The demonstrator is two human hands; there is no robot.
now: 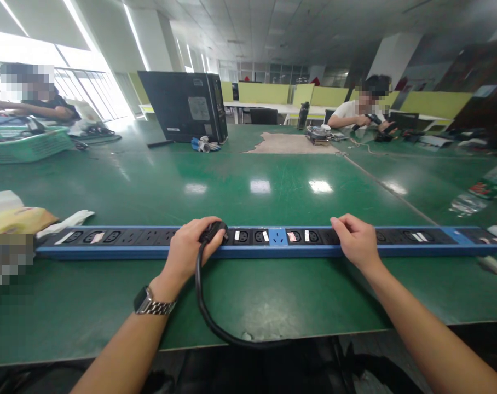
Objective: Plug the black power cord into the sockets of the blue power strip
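Blue-edged and black-faced, the long straight power strip (248,251) lies across the glossy green table (240,197) in the head view. The left hand (191,243) grips a black plug (214,231) with a thick black cable (207,317) at the strip. The right hand (358,241) has its fingers curled there; whether they hold anything, I cannot tell.

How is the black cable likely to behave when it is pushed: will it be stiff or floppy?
The cable is probably bendable but rather springy, since it is thick and curves smoothly without sharp kinks. Pushed sideways, it would likely swing more than roll, because its plug is in the left hand.
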